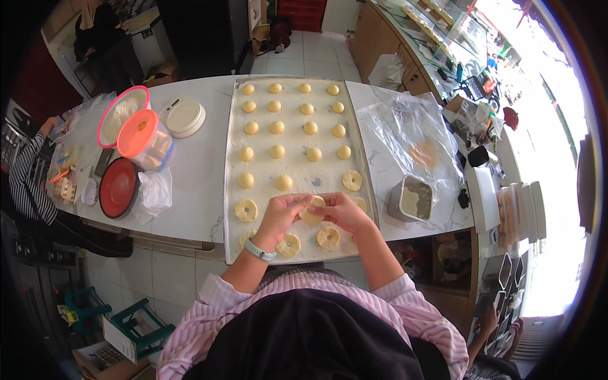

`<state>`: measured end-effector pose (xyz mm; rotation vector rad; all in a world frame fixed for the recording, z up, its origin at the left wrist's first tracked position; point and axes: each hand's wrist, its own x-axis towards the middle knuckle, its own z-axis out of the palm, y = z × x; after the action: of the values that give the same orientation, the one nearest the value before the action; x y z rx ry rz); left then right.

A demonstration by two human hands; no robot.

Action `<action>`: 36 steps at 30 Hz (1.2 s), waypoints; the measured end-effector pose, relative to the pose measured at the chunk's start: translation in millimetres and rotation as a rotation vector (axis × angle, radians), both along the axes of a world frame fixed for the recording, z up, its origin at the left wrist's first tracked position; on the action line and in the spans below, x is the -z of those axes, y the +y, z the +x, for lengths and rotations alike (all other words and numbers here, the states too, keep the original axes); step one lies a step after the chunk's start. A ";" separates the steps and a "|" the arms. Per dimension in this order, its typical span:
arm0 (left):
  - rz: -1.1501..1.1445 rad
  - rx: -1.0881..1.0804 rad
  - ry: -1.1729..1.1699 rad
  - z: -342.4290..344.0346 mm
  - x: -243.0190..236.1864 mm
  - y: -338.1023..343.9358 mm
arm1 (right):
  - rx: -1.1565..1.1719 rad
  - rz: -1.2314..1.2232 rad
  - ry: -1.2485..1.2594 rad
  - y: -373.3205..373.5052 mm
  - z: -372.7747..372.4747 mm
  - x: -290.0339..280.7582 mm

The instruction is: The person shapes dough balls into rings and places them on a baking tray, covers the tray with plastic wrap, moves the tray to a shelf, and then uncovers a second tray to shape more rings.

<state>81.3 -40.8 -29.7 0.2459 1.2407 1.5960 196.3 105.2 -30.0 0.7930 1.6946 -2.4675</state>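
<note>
A flattened round of dough (311, 217) is held between my two hands over the near part of a large floured tray (266, 204). My left hand (283, 213) pinches its left side with thumb and fingers. On its right edge, my right hand (342, 211) is closed too. Rows of smooth dough balls (277, 151) fill the far and middle tray. Nearer to me lie several flat dough rings with a small centre hole, among them one ring (328, 238) just below my hands and another ring (246, 210) to their left. My left forearm partly covers one ring.
Left of the tray stand a pink-rimmed basin (124, 114), an orange-lidded tub (138, 134), a white kitchen scale (183, 116) and a red bowl (118, 188). To its right are clear plastic sheeting (415, 130) and a square metal tin (410, 199). Other people stand at the left.
</note>
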 end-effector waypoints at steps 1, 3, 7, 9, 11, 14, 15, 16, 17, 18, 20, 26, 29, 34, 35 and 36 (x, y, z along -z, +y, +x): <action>0.037 -0.089 0.096 -0.2 1.0 0.3 | 0.004 0.002 -0.043 6.5 -1.5 12.7; 0.113 -0.268 0.290 0.7 3.8 -0.2 | 0.092 0.076 -0.082 22.7 -8.2 21.8; 0.070 -0.305 0.266 -12.3 5.7 -8.8 | 0.154 0.278 -0.151 50.4 -30.5 42.4; 0.063 -0.296 0.255 -11.9 8.0 -7.7 | 0.116 0.427 -0.146 58.6 -38.4 45.7; 0.055 -0.295 0.247 -11.4 7.7 -8.5 | 0.056 0.613 -0.090 61.8 -44.8 44.4; 0.044 -0.318 0.244 -10.8 6.4 -10.5 | 0.166 1.077 -0.102 75.0 -32.8 27.1; 0.033 -0.352 0.249 -13.5 6.0 -16.7 | 0.280 1.205 -0.141 87.0 -20.3 9.6; 0.025 -0.384 0.250 -15.9 7.2 -21.2 | 0.397 1.335 -0.185 98.5 -2.0 -18.5; 0.038 -0.448 0.217 -19.3 11.9 -26.7 | 0.400 1.363 -0.285 94.0 10.0 -55.6; 0.063 -0.490 0.183 -20.1 14.4 -27.9 | 0.474 1.421 -0.323 106.7 34.6 -63.9; 0.103 -0.519 0.127 -18.9 19.7 -23.1 | 0.346 1.490 -0.512 146.1 94.4 -50.8; 0.110 -0.453 0.077 -9.0 20.9 -11.4 | -0.003 1.547 -0.838 165.1 130.7 23.4; 0.112 -0.409 0.036 -10.1 23.4 -10.3 | 0.054 1.488 -0.736 159.3 137.5 12.5; 0.243 -0.195 -0.486 -12.3 38.1 -9.7 | 0.003 1.459 -0.524 73.8 80.1 -70.7; 0.251 -0.146 -0.581 -8.3 34.9 -7.5 | -0.027 1.422 -0.337 47.0 63.0 -72.0; 0.261 -0.088 -0.677 -2.6 27.7 -3.1 | -0.050 1.378 -0.158 16.3 46.3 -70.4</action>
<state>78.7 -43.9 -57.4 -0.1841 0.5281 1.7146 242.6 121.5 40.4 0.8536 3.0986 -0.8182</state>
